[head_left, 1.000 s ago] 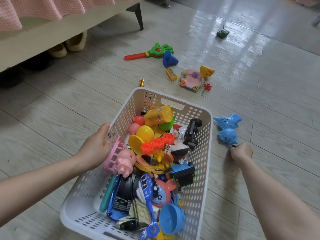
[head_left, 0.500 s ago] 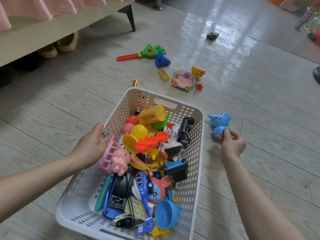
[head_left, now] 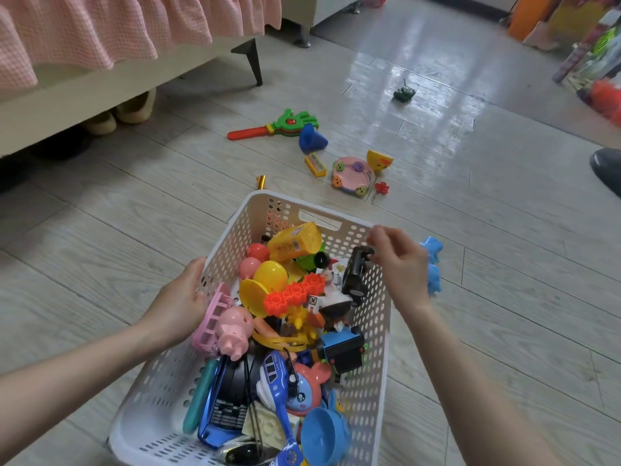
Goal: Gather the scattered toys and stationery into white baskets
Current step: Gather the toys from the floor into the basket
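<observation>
White perforated basket [head_left: 375, 351]; heaped with bright toys [head_left: 295, 294].

1. Pink frilled bed skirt [head_left: 100, 28] at 11 o'clock, over a pale bed frame [head_left: 84, 92].
2. Black bed leg [head_left: 252, 60] near 12 o'clock.
3. Beige slippers [head_left: 134, 107] under the bed, 10 o'clock.
4. Dark shoe [head_left: 606, 169] at 3 o'clock on the grey plank floor [head_left: 504, 230].

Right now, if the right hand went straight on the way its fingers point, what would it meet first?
Probably the black toy car in the white basket, just past the right hand; depth is unclear.
</observation>
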Demonstrator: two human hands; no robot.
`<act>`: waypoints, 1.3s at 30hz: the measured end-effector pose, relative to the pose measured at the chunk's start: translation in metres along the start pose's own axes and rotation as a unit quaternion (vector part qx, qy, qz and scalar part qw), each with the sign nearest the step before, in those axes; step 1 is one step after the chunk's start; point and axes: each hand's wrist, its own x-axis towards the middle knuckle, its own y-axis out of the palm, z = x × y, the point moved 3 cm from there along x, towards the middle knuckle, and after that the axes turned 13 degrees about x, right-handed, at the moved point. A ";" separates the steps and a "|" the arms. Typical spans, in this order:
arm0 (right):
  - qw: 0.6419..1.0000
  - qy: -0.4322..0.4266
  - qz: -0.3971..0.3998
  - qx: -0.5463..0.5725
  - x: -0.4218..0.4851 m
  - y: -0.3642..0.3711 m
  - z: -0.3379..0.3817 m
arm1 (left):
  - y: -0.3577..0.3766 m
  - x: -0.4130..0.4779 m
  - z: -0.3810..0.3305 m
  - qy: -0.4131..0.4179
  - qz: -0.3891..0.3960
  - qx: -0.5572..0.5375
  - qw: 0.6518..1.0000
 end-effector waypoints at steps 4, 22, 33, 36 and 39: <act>0.978 0.011 -0.195 -0.072 0.023 -0.038 -0.028 | 0.001 0.001 0.002 0.001 -0.001 -0.006 1.000; 0.916 0.233 -0.096 -0.312 0.042 -0.081 -0.111 | 0.003 0.001 -0.002 -0.009 0.003 0.007 1.000; 0.975 0.132 -0.174 -0.035 0.024 -0.058 -0.029 | 0.005 0.002 0.003 -0.002 0.011 0.005 1.000; 0.990 0.033 -0.108 -0.081 0.002 -0.041 0.015 | 0.005 0.002 0.003 0.006 0.014 -0.008 1.000; 0.985 -0.014 0.020 -0.169 -0.028 -0.004 0.049 | 0.002 0.001 0.002 0.007 0.014 -0.017 1.000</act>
